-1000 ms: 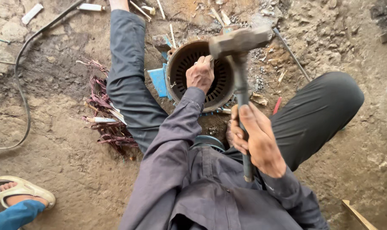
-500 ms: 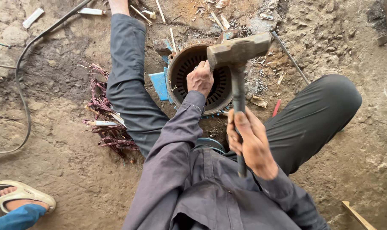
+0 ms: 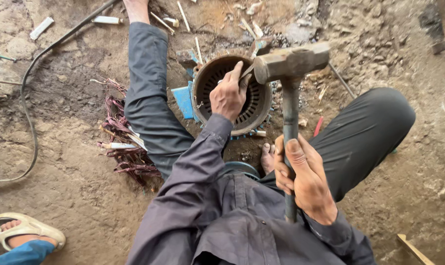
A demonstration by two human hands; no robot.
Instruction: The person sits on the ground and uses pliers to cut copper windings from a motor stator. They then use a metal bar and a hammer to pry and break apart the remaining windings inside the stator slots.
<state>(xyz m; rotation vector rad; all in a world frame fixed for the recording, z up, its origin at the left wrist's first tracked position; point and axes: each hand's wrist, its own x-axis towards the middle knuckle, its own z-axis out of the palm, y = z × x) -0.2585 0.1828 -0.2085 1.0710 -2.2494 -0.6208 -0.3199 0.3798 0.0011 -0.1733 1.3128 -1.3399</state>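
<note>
I sit on dirt ground with a round metal motor housing with slotted inner walls between my legs. My left hand rests on its rim and grips a small chisel-like tool pointed at the housing's far side. My right hand is closed around the metal handle of a heavy hammer. The hammer's head sits at the tool's top end, over the housing's right rim.
A tangle of reddish copper wire lies left of my left leg. A black cable curves across the ground at left. Another person's sandalled foot is at the bottom left. Wooden sticks and rubble litter the far ground.
The hammer head has come down from a raised, tilted position toward the tool in my left hand. My left hand stays on the housing.
</note>
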